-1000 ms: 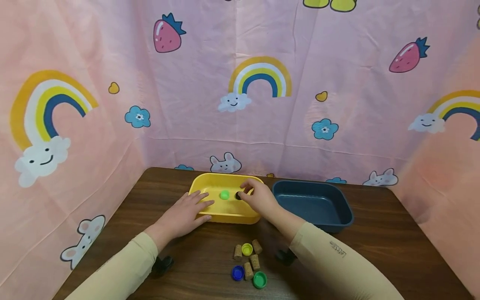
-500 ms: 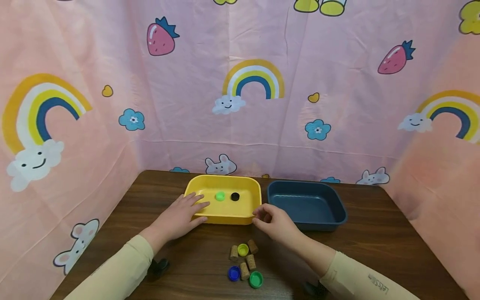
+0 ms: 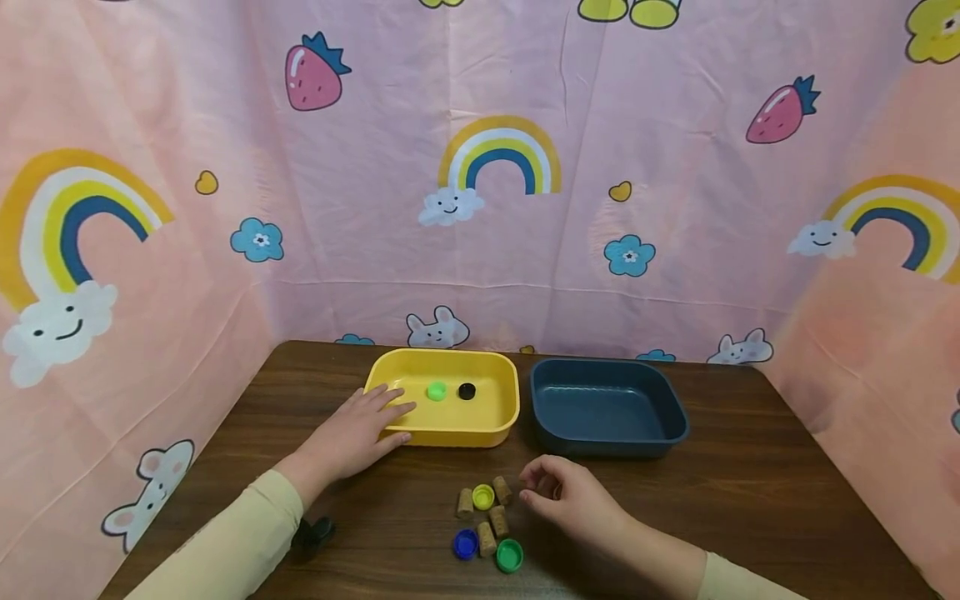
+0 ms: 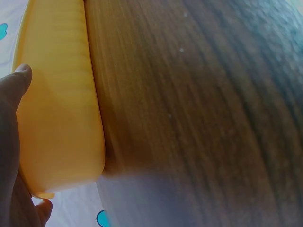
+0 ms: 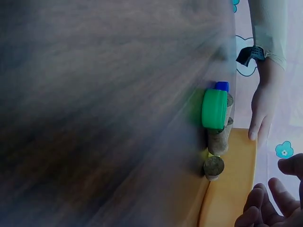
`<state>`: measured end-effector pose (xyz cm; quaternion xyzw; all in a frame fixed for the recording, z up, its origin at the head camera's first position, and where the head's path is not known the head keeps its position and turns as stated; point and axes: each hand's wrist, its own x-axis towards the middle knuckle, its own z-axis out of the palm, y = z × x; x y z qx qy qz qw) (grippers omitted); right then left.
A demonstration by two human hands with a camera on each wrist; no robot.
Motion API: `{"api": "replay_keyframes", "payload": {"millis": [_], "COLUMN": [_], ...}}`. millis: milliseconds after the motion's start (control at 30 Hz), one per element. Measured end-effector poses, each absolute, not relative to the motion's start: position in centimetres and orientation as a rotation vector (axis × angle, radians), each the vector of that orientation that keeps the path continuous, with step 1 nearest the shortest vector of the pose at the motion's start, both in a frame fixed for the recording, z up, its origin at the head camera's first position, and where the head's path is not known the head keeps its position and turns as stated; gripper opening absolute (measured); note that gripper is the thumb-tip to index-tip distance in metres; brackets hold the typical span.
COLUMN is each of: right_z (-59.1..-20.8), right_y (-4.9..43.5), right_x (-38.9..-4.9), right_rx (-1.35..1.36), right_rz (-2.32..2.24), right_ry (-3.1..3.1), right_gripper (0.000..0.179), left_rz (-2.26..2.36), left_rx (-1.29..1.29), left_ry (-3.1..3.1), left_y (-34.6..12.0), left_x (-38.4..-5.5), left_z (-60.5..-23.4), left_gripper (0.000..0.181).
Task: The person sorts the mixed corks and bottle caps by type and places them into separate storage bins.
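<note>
My left hand [image 3: 351, 432] rests on the near left corner of the yellow tray [image 3: 480, 435], fingers spread over its rim. Inside that tray lie a light green bottle cap [image 3: 437, 391] and a black bottle cap [image 3: 467, 391]. Over the table, just right of a loose cluster, hovers my right hand [image 3: 576, 500], fingers loosely bent and holding nothing. The cluster has several corks [image 3: 498, 522], a yellow cap [image 3: 483, 497], a blue cap [image 3: 466, 544] and a green cap [image 3: 509, 555]. In the right wrist view, the green cap [image 5: 214, 109] stands out nearest the camera.
A dark blue tray [image 3: 611, 446] stands right of the yellow one, a narrow gap between them. Both sit toward the back of the brown wooden table [image 3: 750, 483]. Patterned pink cloth [image 3: 510, 242] hangs behind and at both sides.
My right hand has let go of the black cap in the yellow tray and come back toward the corks and caps. The left hand has stayed on the tray.
</note>
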<state>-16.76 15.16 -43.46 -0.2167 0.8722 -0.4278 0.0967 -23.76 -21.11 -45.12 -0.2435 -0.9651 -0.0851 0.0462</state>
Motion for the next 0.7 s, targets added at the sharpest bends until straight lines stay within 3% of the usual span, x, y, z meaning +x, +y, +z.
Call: {"api": "replay_keyframes", "payload": {"millis": [267,700], "right_z": [-44.2,-45.5], "right_y": [14.8,14.4], "right_x": [-16.1,-15.5], "right_rx": [-0.823,-1.557], "right_rz": [-1.133,-0.356], "right_ry": [2.619,2.71], "right_gripper": [0.017,0.029], "left_rz": [-0.254,-0.253], "left_rx": [-0.727,-0.731], "left_ry": [-2.975,-2.963], "left_y": [-21.0,-21.0], "left_x": [-23.8,-23.7], "left_z": [-45.1,-45.1], "left_gripper": [0.059,0.058]}}
